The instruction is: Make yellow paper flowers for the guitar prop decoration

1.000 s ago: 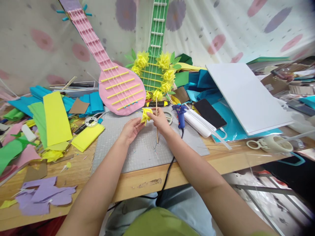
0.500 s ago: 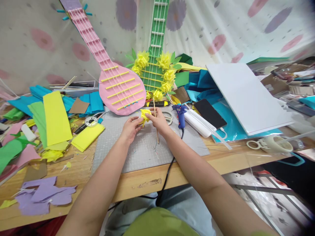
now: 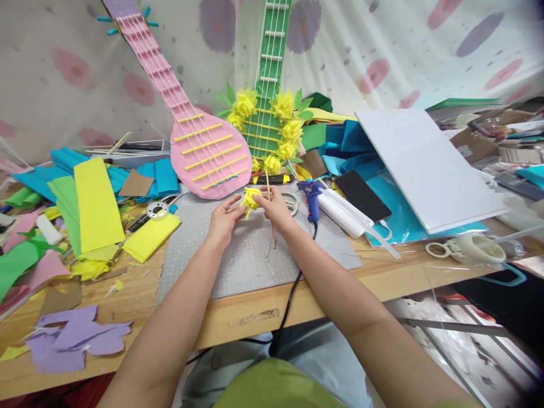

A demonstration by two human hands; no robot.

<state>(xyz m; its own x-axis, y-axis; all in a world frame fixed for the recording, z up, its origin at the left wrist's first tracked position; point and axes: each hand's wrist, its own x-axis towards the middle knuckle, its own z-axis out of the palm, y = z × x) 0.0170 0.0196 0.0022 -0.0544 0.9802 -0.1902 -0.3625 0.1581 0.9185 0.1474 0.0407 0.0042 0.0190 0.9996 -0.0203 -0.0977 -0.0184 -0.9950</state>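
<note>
A small yellow paper flower (image 3: 250, 200) is held between my two hands above the grey cutting mat (image 3: 199, 249). The fingers of my left hand (image 3: 224, 222) pinch its left side. My right hand (image 3: 276, 209) grips the flower's right side and also has a thin wooden stick (image 3: 272, 232) tucked in its fingers, pointing up and down. Behind my right hand lie scissors (image 3: 292, 203), partly hidden. Just beyond the hands, a pink paper lute (image 3: 212, 150) leans back, and beside it stands a green paper instrument (image 3: 272, 68) trimmed with similar yellow flowers.
Right of my hands are a blue glue gun (image 3: 313, 204) with a black cord, a white box (image 3: 340, 212), a phone (image 3: 363, 195) and a big white board (image 3: 429, 170). Coloured crepe paper (image 3: 100, 204) and purple scraps (image 3: 76, 340) cover the left side. A yellow-black cutter (image 3: 272, 179) lies behind.
The yellow flower has turned slightly and shifted a little left between my fingers. My left fingers have moved slightly; the rest looks the same.
</note>
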